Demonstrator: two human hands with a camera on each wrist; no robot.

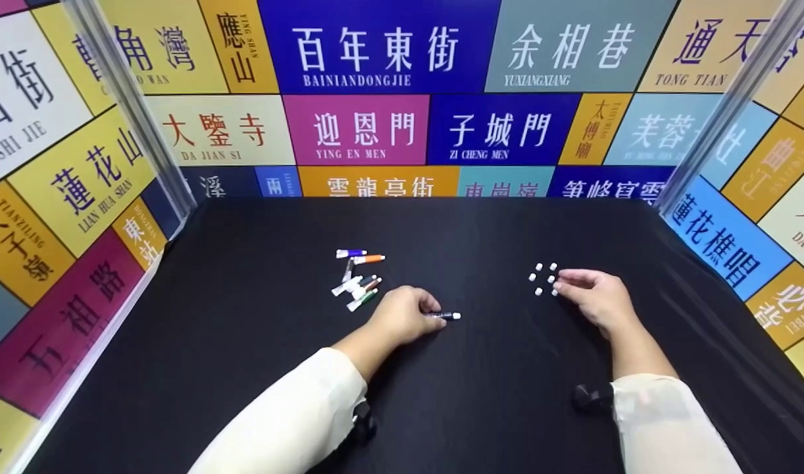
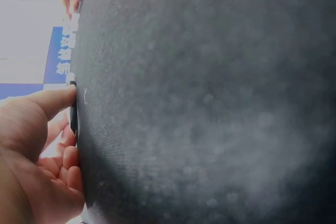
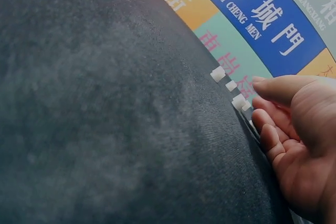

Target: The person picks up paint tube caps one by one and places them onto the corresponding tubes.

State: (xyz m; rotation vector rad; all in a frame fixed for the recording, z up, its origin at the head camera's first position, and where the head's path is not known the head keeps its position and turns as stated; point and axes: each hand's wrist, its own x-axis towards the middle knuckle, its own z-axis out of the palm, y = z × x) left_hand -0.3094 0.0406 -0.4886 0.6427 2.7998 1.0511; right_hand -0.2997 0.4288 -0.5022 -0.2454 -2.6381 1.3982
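My left hand [image 1: 405, 316] pinches a small dark paint tube [image 1: 447, 316] between thumb and fingers, low over the black cloth. The tube's white end points right, away from the palm; in the left wrist view the dark tube [image 2: 73, 106] shows between thumb and fingers. On the right, a loose cluster of small white caps [image 1: 539, 266] lies on the cloth. Beside them is my right hand [image 1: 599, 299], its fingertips close to the nearest cap [image 1: 554, 292]. In the right wrist view a gap shows between thumb and fingers, with caps [image 3: 239, 102] just past them.
Several small paint tubes with coloured labels, among them an orange one [image 1: 369, 259] and a green one [image 1: 362, 300], lie in a pile beyond my left hand. Black cloth [image 1: 481, 382] covers the table. Panels with printed signs [image 1: 376, 46] stand around its back and sides.
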